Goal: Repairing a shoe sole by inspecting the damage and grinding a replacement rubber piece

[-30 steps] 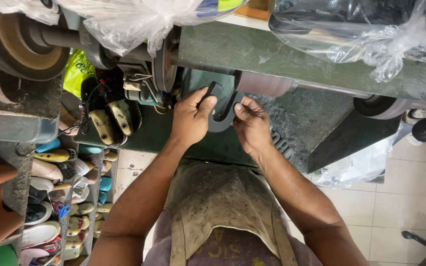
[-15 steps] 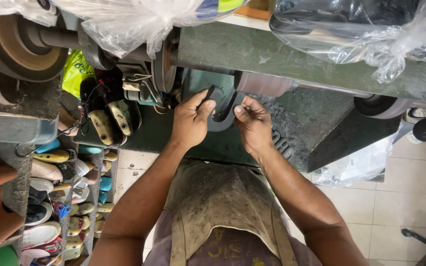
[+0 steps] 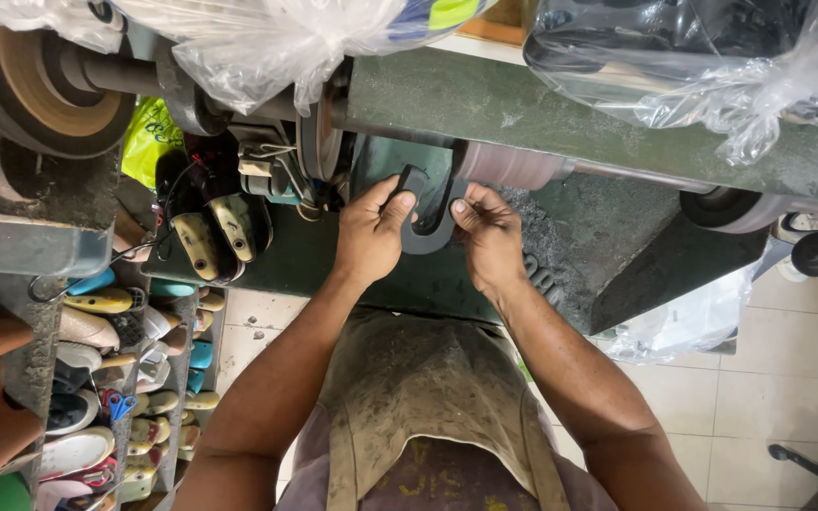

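Both hands pinch a dark curved sole piece [image 3: 431, 213]: left hand [image 3: 371, 232] w/ thumb across its left arm, right hand [image 3: 487, 232] clamped on its right edge. Piece sits up against the pinkish sanding drum [image 3: 508, 166] of the green machine [image 3: 523, 104]. Shoe racks [image 3: 125, 378] at left, dusty apron [image 3: 428, 397] below.

A clear plastic bag [image 3: 267, 43] lies bunched on top of the green machine [image 3: 542, 104], left of centre. Another clear bag [image 3: 712, 66] wraps something dark at its right end. A yellow-green packet [image 3: 149, 132], perhaps a bag, hangs at its left.
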